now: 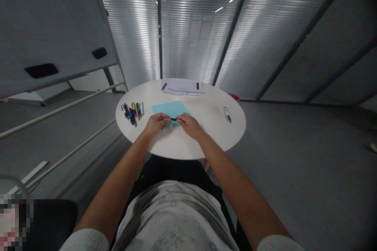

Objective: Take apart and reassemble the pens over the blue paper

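A slim black pen [173, 119] spans the gap between my two hands, held level above the table. My left hand [158, 122] pinches one end of it with thumb and fingers. The other end is in the fingers of my right hand [189, 124]. Beneath both hands lies a light blue sheet of paper [172, 108], partly covered by them. To the left of my left hand is a cluster of several pens and markers [133, 112] in black, blue, yellow, red, green and white.
The round white table [212, 133] stands before me. A stack of papers [182, 86] lies at its far edge, and a white marker [227, 114] with a dark tip at the right. A whiteboard on a metal frame [64, 106] stands at the left. Blinds [188, 27] hang behind.
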A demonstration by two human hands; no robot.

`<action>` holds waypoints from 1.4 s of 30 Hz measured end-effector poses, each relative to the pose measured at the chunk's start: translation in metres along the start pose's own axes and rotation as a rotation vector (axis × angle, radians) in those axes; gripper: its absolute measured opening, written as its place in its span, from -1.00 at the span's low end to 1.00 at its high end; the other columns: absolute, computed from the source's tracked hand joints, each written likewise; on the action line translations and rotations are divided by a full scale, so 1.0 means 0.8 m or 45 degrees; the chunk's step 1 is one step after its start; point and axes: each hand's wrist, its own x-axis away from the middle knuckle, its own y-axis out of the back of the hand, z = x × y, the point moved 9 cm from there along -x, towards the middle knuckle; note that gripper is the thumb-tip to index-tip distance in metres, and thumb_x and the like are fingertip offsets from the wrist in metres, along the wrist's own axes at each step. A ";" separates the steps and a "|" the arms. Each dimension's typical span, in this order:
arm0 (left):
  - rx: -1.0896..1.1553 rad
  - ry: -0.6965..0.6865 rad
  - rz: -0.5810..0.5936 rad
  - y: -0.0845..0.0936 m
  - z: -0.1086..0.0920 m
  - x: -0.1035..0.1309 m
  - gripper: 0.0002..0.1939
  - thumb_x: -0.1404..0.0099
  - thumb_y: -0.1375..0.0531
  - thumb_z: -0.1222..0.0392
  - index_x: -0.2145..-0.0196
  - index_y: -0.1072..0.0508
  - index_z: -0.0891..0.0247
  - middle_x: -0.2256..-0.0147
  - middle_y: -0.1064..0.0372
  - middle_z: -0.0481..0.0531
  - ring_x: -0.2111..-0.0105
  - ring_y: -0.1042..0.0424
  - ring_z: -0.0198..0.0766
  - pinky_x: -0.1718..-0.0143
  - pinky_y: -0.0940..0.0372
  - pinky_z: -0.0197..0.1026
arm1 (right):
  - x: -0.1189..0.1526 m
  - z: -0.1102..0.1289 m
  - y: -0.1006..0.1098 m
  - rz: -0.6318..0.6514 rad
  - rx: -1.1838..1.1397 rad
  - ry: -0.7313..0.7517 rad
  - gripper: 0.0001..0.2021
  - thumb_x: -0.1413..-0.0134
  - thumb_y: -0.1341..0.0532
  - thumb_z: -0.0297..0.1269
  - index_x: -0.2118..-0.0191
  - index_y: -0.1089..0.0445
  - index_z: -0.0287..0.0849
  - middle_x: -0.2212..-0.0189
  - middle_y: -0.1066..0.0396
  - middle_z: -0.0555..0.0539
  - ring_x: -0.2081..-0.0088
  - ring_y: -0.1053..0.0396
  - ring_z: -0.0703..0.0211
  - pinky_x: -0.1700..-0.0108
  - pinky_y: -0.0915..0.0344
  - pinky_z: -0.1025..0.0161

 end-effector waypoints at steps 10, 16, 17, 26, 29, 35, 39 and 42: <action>0.028 0.008 0.012 -0.001 -0.001 0.001 -0.68 0.03 -0.38 0.10 0.34 -0.53 0.35 0.53 -0.43 0.04 0.61 -0.25 -0.39 0.58 -0.05 -0.28 | 0.001 -0.002 0.004 -0.005 0.219 -0.061 -0.86 -0.18 -0.18 -0.32 0.14 -0.40 -0.09 0.22 -0.45 -0.04 0.21 -0.36 0.16 0.17 -0.17 0.23; 0.113 -0.010 0.000 0.001 0.002 -0.002 -0.67 0.04 -0.39 0.07 0.36 -0.50 0.34 0.50 -0.46 0.04 0.63 -0.23 -0.42 0.58 -0.07 -0.29 | -0.001 0.007 0.004 0.013 0.344 0.032 -0.76 -0.32 -0.07 -0.22 0.05 -0.45 -0.05 0.19 -0.44 -0.08 0.14 -0.36 0.13 0.11 -0.15 0.18; 0.113 -0.005 -0.002 0.001 0.003 -0.002 -0.67 0.05 -0.39 0.08 0.37 -0.50 0.34 0.51 -0.46 0.04 0.63 -0.23 -0.42 0.58 -0.07 -0.29 | 0.000 0.008 0.005 0.013 0.344 0.023 -0.76 -0.32 -0.07 -0.21 0.04 -0.43 -0.05 0.19 -0.43 -0.08 0.15 -0.36 0.13 0.13 -0.16 0.19; 0.136 -0.017 -0.024 0.005 0.005 -0.004 -0.70 0.01 -0.38 0.10 0.37 -0.47 0.34 0.50 -0.45 0.03 0.62 -0.25 -0.41 0.57 -0.10 -0.29 | 0.002 0.003 0.007 -0.038 0.256 -0.033 -0.87 -0.22 -0.15 -0.29 0.13 -0.37 -0.09 0.19 -0.35 -0.05 0.20 -0.33 0.18 0.19 -0.23 0.25; 0.180 -0.020 -0.044 0.008 0.007 -0.005 -0.71 0.00 -0.37 0.08 0.40 -0.46 0.32 0.49 -0.45 0.01 0.62 -0.25 -0.42 0.57 -0.11 -0.29 | -0.001 0.003 0.004 -0.017 0.313 0.014 -0.82 -0.29 -0.09 -0.22 0.12 -0.42 -0.07 0.19 -0.37 -0.06 0.16 -0.35 0.15 0.13 -0.22 0.22; 0.193 -0.011 -0.058 0.008 0.007 -0.005 -0.72 0.00 -0.37 0.09 0.40 -0.45 0.32 0.51 -0.43 0.00 0.64 -0.24 -0.42 0.59 -0.11 -0.30 | 0.004 0.000 0.004 -0.034 0.276 -0.089 -0.77 -0.27 -0.12 -0.17 0.03 -0.35 -0.08 0.15 -0.36 -0.05 0.20 -0.35 0.19 0.19 -0.23 0.26; 0.213 -0.011 -0.073 0.010 0.008 -0.005 -0.71 0.00 -0.37 0.09 0.40 -0.45 0.32 0.52 -0.42 -0.02 0.65 -0.24 -0.43 0.60 -0.11 -0.30 | 0.003 -0.002 0.006 -0.038 0.266 -0.122 -0.85 -0.23 -0.16 -0.19 0.14 -0.35 -0.11 0.20 -0.36 -0.04 0.21 -0.33 0.20 0.19 -0.22 0.27; 0.225 -0.002 -0.086 0.011 0.007 -0.004 -0.69 0.01 -0.38 0.06 0.40 -0.44 0.31 0.53 -0.42 -0.02 0.65 -0.23 -0.43 0.60 -0.11 -0.30 | 0.002 0.000 0.004 -0.008 0.253 -0.080 -0.78 -0.32 -0.03 -0.18 0.22 -0.37 -0.11 0.22 -0.35 -0.05 0.17 -0.33 0.20 0.16 -0.22 0.27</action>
